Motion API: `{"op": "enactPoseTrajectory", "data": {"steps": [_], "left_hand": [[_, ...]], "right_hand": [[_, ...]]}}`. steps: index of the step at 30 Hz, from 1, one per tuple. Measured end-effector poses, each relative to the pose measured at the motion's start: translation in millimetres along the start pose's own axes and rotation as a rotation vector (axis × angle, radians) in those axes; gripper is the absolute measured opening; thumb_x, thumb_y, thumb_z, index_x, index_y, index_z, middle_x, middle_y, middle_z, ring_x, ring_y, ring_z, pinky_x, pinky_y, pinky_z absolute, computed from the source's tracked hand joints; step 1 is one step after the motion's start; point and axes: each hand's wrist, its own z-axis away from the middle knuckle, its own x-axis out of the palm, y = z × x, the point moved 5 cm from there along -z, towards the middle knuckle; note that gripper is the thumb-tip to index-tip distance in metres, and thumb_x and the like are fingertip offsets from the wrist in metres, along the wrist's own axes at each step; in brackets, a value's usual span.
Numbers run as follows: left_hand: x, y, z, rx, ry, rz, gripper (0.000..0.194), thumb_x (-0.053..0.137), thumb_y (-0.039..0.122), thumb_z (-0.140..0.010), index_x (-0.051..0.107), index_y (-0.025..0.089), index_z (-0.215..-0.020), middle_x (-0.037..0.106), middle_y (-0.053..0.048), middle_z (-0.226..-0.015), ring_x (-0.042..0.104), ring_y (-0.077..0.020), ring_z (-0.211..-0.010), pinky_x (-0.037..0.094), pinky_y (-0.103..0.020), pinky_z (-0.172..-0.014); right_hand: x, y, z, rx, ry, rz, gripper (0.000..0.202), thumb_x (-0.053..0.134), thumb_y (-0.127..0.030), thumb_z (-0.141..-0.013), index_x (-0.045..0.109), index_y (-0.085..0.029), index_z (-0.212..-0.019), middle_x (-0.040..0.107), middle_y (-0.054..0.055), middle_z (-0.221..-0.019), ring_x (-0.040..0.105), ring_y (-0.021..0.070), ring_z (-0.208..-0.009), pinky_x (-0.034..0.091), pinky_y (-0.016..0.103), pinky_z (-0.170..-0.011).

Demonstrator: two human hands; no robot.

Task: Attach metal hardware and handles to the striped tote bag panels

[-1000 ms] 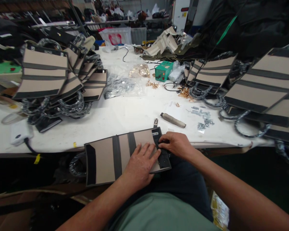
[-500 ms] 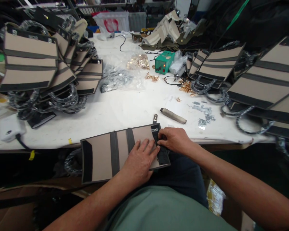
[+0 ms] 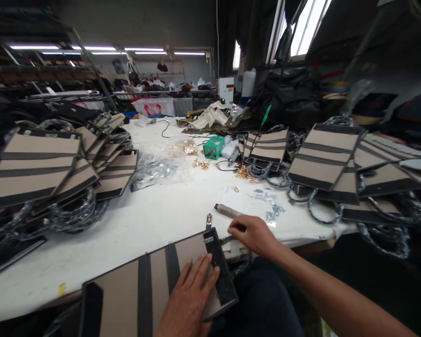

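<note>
My left hand (image 3: 192,292) lies flat on a beige and black bag panel (image 3: 157,271), fingers stretched toward its dark end strip. The panel slants across the table's front edge and my lap. A small metal plate shows in the strip's upper corner, and a metal clasp on a dark tab (image 3: 209,221) sticks out past the far edge. My right hand (image 3: 254,234) hovers right of the panel, thumb and fingers curled together; whatever they may hold is hidden. Just behind it lies a cloth-wrapped tool (image 3: 226,210), partly covered by the fingers.
Stacked panels with plastic-wrapped handles stand at the left (image 3: 38,164) and right (image 3: 324,157). Beyond are a green box (image 3: 213,148) with a cable, gold-coloured fittings (image 3: 243,172), small metal plates (image 3: 274,210) and clear plastic bags (image 3: 161,168).
The view has tilted up, showing more of the room. My right hand has lifted off the panel's dark strip and moved toward the wrapped tool. My left hand remains on the panel.
</note>
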Motion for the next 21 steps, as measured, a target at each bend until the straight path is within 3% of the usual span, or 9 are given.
{"op": "enactPoseTrajectory", "data": {"steps": [4,7,10,15,21], "left_hand": [[4.1,-4.2,-0.8,-0.009,0.014,0.007,0.1,0.068,0.017,-0.059,0.038,0.031,-0.153,0.017,-0.007,-0.167,0.028,-0.0343,-0.151,0.03,-0.053,-0.121],[5.2,-4.9,-0.7,-0.002,0.019,0.001,0.1,0.067,0.015,-0.059,0.038,0.032,-0.154,0.019,-0.007,-0.166,0.029,-0.0336,-0.15,0.032,-0.053,-0.12],[5.7,-5.5,-0.2,0.01,0.049,0.002,0.103,0.065,0.013,-0.057,0.037,0.033,-0.154,0.021,-0.006,-0.165,0.032,-0.0323,-0.149,0.032,-0.052,-0.12],[8.2,-6.9,0.8,0.017,0.121,-0.014,0.105,0.067,0.014,-0.057,0.035,0.035,-0.154,0.02,-0.003,-0.166,0.033,-0.0317,-0.149,0.032,-0.049,-0.121],[11.8,-10.4,0.0,0.039,0.173,-0.061,0.103,0.068,0.015,-0.058,0.034,0.033,-0.154,0.021,-0.005,-0.166,0.034,-0.032,-0.148,0.029,-0.049,-0.121]], "right_hand": [[-51.0,66.1,-30.1,0.193,0.145,0.304,0.019,0.06,-0.033,-0.09,0.076,-0.027,-0.097,0.075,0.001,-0.095,0.067,0.019,-0.086,0.047,0.028,-0.073],[-80.8,110.7,-45.3,0.294,0.177,0.407,0.026,0.056,-0.028,-0.089,0.077,-0.023,-0.102,0.074,0.007,-0.107,0.067,0.0244,-0.093,0.047,0.032,-0.074],[-100.5,138.5,-52.0,0.339,0.166,0.463,0.03,0.053,-0.027,-0.089,0.078,-0.022,-0.104,0.073,0.01,-0.113,0.066,0.0268,-0.098,0.046,0.034,-0.076],[-109.9,156.1,-45.2,0.347,0.059,0.463,0.027,0.058,-0.03,-0.086,0.078,-0.023,-0.103,0.075,0.006,-0.101,0.066,0.0224,-0.093,0.046,0.03,-0.077],[-89.6,144.5,-21.7,0.28,-0.14,0.384,0.029,0.069,-0.042,-0.078,0.079,-0.026,-0.101,0.075,0.003,-0.098,0.067,0.0195,-0.085,0.048,0.026,-0.077]]}}
